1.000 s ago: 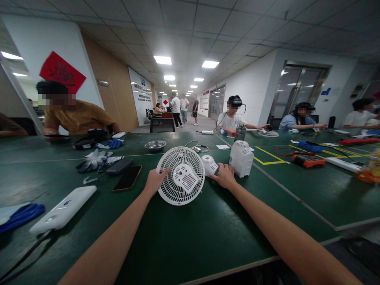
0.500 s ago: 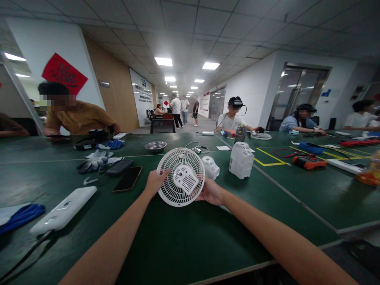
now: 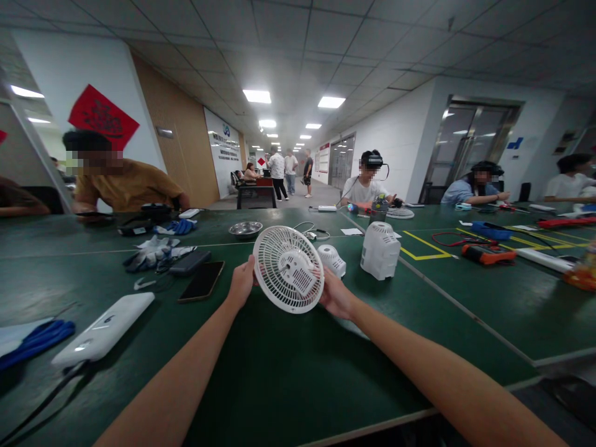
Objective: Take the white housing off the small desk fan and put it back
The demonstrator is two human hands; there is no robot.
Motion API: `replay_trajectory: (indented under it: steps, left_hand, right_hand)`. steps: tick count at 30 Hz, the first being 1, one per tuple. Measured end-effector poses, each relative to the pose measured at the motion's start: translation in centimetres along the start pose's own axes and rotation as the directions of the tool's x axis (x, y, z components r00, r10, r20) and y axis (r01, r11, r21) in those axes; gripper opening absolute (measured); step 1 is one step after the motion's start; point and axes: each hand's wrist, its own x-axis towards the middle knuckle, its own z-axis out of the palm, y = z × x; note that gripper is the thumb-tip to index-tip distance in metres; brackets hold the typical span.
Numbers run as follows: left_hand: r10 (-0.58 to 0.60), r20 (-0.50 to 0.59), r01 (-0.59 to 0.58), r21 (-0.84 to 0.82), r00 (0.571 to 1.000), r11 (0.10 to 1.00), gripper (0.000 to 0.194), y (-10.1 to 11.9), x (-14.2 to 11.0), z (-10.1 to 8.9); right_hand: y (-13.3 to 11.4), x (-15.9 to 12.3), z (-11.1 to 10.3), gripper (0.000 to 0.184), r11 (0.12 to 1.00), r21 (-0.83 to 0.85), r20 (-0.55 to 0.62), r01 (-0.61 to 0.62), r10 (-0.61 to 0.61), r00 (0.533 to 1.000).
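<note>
A round white fan grille (image 3: 270, 273) is held tilted above the green table, its slotted centre plate facing me. My left hand (image 3: 243, 282) grips its left rim, the fingers partly hidden behind it. On the opposite rim my right hand (image 3: 336, 294) is closed, with fingertips showing at the edge. Just behind the grille sits a small white vented housing (image 3: 331, 261), partly covered by it. A taller white plastic housing (image 3: 380, 251) stands upright to the right of that. A grey cable (image 3: 321, 234) lies behind the grille.
Left of my arms lie a white power bank (image 3: 105, 329) with a black cable, a phone (image 3: 202, 281) and grey gloves (image 3: 153, 253). A metal bowl (image 3: 245, 230) stands farther back. An orange multimeter (image 3: 488, 254) is at the right. Other people sit around the table.
The fan grille has risen slightly and turned in my hands. My left thumb has moved from the grille's front to its rim; my right hand has come up along the edge.
</note>
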Motion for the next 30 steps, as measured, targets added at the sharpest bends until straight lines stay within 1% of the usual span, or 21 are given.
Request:
replay_trajectory:
  steps: [2, 3, 5, 7, 9, 11, 13, 15, 17, 19, 21, 23, 24, 26, 28, 29, 30]
  left_hand:
    - [-0.086, -0.006, 0.086, -0.067, 0.996, 0.994, 0.071, -0.6, 0.6, -0.5]
    - [-0.134, 0.013, 0.135, -0.096, 0.991, 0.986, 0.071, -0.7, 0.9, -0.7]
    - [-0.217, 0.095, 0.229, -0.152, 0.972, 0.961, 0.073, -0.7, 1.0, -1.0]
    - [-0.272, 0.210, 0.315, -0.205, 0.939, 0.927, 0.075, -0.2, 0.7, -1.1]
    - [-0.294, 0.321, 0.381, -0.255, 0.900, 0.889, 0.076, 0.4, 0.2, -1.0]
    - [-0.294, 0.411, 0.432, -0.296, 0.863, 0.852, 0.075, 1.1, -0.4, -0.9]
    - [-0.306, 0.475, 0.478, -0.300, 0.825, 0.826, 0.073, 1.8, -0.9, -0.8]
    - [-0.332, 0.504, 0.511, -0.271, 0.797, 0.816, 0.067, 2.2, -1.3, -0.7]
    - [-0.345, 0.516, 0.528, -0.262, 0.784, 0.808, 0.054, 2.3, -1.3, -0.7]
    - [-0.354, 0.539, 0.556, -0.272, 0.764, 0.786, 0.040, 2.0, -1.2, -0.6]
    - [-0.383, 0.541, 0.581, -0.257, 0.749, 0.772, 0.028, 1.4, -0.9, -0.4]
    - [-0.412, 0.498, 0.573, -0.227, 0.763, 0.788, 0.022, 0.6, -0.6, -0.1]
    - [-0.417, 0.469, 0.558, -0.214, 0.779, 0.802, 0.021, 0.3, -0.4, 0.0]
    - [-0.406, 0.414, 0.515, -0.195, 0.815, 0.834, 0.023, -0.2, -0.2, 0.2]
    - [-0.374, 0.370, 0.458, -0.171, 0.851, 0.873, 0.027, -0.4, -0.1, 0.4]
    - [-0.350, 0.346, 0.422, -0.156, 0.870, 0.893, 0.028, -0.4, -0.1, 0.4]
    - [-0.323, 0.324, 0.383, -0.141, 0.889, 0.913, 0.030, -0.4, -0.1, 0.5]
  right_hand:
    - [-0.5, -0.1, -0.3, 0.032, 0.997, -0.013, -0.073, 0.077, -0.078, 0.994]
    - [-0.8, -0.1, -0.5, 0.033, 0.993, -0.030, -0.097, 0.111, -0.113, 0.989]
    - [-1.1, -0.2, -0.8, 0.035, 0.977, -0.131, -0.107, 0.169, -0.183, 0.977]
    - [-1.3, -0.4, -1.1, 0.036, 0.946, -0.245, -0.088, 0.213, -0.241, 0.967]
    - [-1.4, -0.6, -1.4, 0.037, 0.897, -0.363, -0.056, 0.254, -0.293, 0.955]
    - [-1.5, -0.8, -1.5, 0.040, 0.822, -0.487, -0.008, 0.294, -0.341, 0.940]
    - [-1.6, -1.0, -1.5, 0.043, 0.726, -0.606, 0.061, 0.325, -0.365, 0.929]
    - [-1.9, -1.2, -1.6, 0.045, 0.624, -0.701, 0.138, 0.346, -0.358, 0.923]
    - [-2.2, -1.4, -1.7, 0.047, 0.535, -0.762, 0.196, 0.364, -0.345, 0.918]
    - [-2.4, -1.4, -1.9, 0.053, 0.480, -0.789, 0.240, 0.384, -0.336, 0.911]
    - [-2.6, -1.2, -2.4, 0.055, 0.462, -0.785, 0.275, 0.413, -0.337, 0.900]
    - [-2.5, -0.7, -3.3, 0.046, 0.456, -0.776, 0.276, 0.436, -0.377, 0.884]
    - [-2.4, -0.4, -3.8, 0.042, 0.442, -0.783, 0.252, 0.438, -0.418, 0.873]
    - [-2.1, 0.5, -5.0, 0.039, 0.381, -0.834, 0.165, 0.400, -0.519, 0.839]
    - [-1.7, 1.3, -6.3, 0.048, 0.301, -0.905, 0.070, 0.300, -0.591, 0.803]
    - [-1.5, 1.7, -7.0, 0.053, 0.272, -0.932, 0.031, 0.241, -0.602, 0.798]
    - [-1.2, 2.1, -7.5, 0.059, 0.251, -0.950, -0.004, 0.183, -0.598, 0.801]
